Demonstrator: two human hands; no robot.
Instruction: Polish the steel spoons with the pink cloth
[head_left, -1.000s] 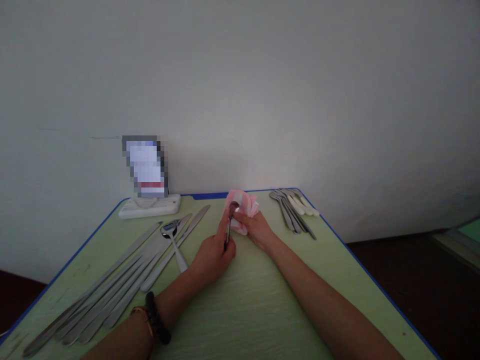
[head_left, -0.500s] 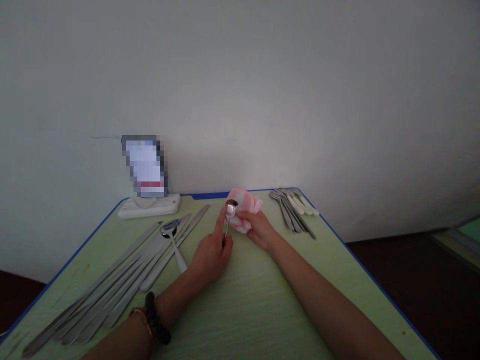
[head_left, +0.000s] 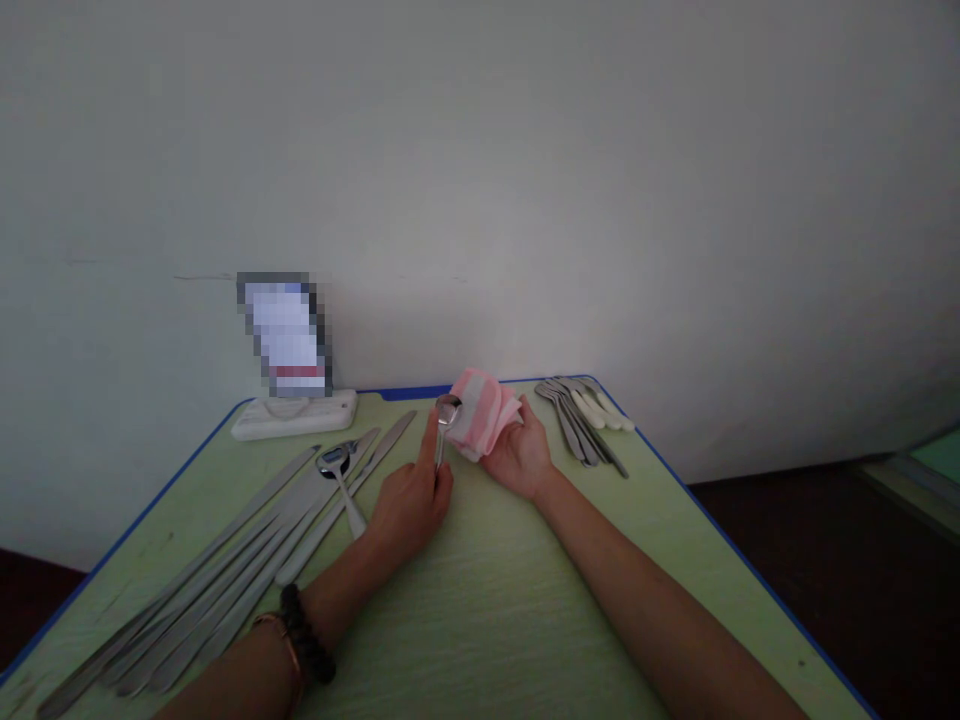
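Spoon (head_left: 448, 410) is up in our left hand (head_left: 411, 505), over the far middle part of the green table (head_left: 487, 600), bowl at top. Going left to right: we have a fanned row of metal knives (head_left: 247, 545), some overlapping, handles toward us. Past their far ends, near the wall (head_left: 525, 200), we get a white base (head_left: 296, 414) with a phone-like device (head_left: 289, 335) upright and tilted at it, screen pixelated. Second spoon (head_left: 334, 459) lies across the knives, bowl away from us. On our left wrist, a dark beaded bracelet (head_left: 306, 635) plus a thin metal bangle (head_left: 289, 650). Our left hand pinches the first spoon's handle between thumb and curled fingers, index finger extended up along to the bowl. Just right of that bowl, we have a folded pink-and-white cloth (head_left: 480, 410); can't tell if they touch. Our right hand (head_left: 523, 455) supports the cloth, palm open and turned up, thumb raised apart; fingertips are hidden by the cloth. Further right, near the table's far corner, we see a bunch of metal cutlery (head_left: 566, 415), spoons among it, and white-handled pieces (head_left: 600, 408) alongside. Dark floor (head_left: 840, 560) is at far right.
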